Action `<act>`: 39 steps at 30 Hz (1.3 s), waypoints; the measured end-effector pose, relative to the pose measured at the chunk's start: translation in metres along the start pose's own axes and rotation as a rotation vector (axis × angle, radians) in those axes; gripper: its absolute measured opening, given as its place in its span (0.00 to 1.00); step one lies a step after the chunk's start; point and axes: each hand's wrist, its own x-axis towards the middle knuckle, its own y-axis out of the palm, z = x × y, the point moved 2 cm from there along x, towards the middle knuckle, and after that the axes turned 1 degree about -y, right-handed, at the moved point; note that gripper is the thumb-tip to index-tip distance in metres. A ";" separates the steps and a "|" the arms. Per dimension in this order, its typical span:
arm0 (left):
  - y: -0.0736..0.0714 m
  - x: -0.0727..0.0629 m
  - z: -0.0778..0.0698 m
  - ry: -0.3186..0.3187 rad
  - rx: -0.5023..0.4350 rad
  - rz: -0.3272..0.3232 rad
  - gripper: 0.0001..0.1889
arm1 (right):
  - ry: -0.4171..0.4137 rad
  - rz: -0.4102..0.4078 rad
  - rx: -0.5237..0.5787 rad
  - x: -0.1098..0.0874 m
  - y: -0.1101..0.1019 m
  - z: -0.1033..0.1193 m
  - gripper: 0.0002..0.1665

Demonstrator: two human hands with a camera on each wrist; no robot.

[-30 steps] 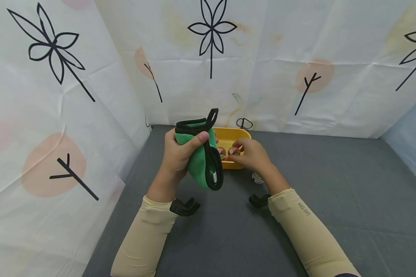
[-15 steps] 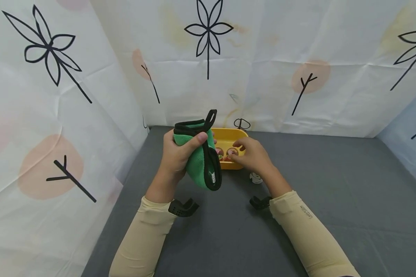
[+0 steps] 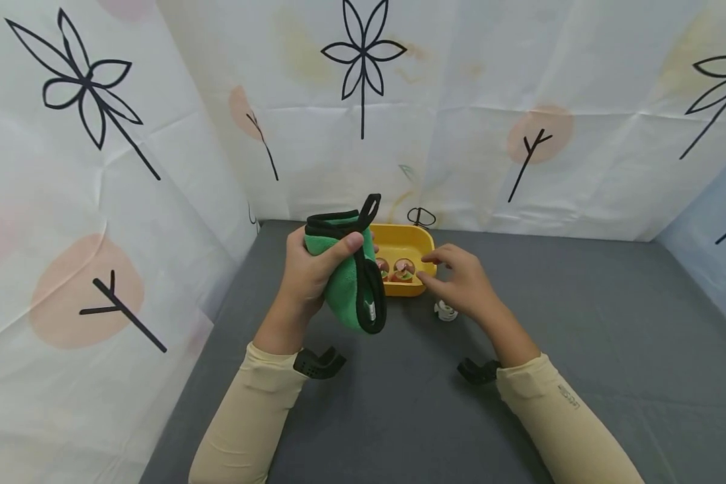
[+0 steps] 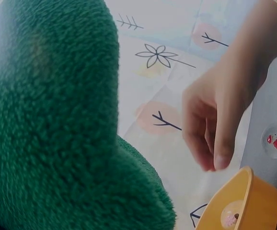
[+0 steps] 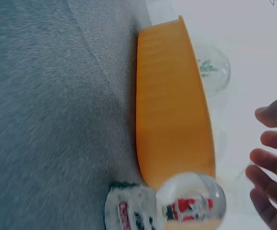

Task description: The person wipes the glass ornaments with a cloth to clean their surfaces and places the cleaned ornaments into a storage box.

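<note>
My left hand (image 3: 308, 269) grips a folded green towel (image 3: 341, 299) with black trim and a hanging loop, thumb laid across its front. In the left wrist view the plush towel (image 4: 52, 120) hides that hand. Beyond it stands a yellow tray (image 3: 405, 290) with two snow globes (image 3: 402, 270) seen inside. At the tray's right rim is my right hand (image 3: 460, 279), fingers apart and holding nothing. A further snow globe (image 5: 191, 199), with a red-clad figure inside and a white base (image 5: 131, 207), stands on the table just in front of the tray.
The grey cloth-covered table (image 3: 581, 336) reaches back to a white printed backdrop (image 3: 472, 81), which also stands along the left. Black wrist mounts (image 3: 319, 363) stick out inward from both sleeves.
My right hand has drawn back to the right from the snow globes in the tray, its fingers spreading. The left hand keeps the towel in the same place.
</note>
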 end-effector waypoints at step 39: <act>0.004 -0.001 0.005 -0.063 -0.032 0.065 0.19 | 0.101 0.152 0.133 -0.053 -0.014 -0.045 0.29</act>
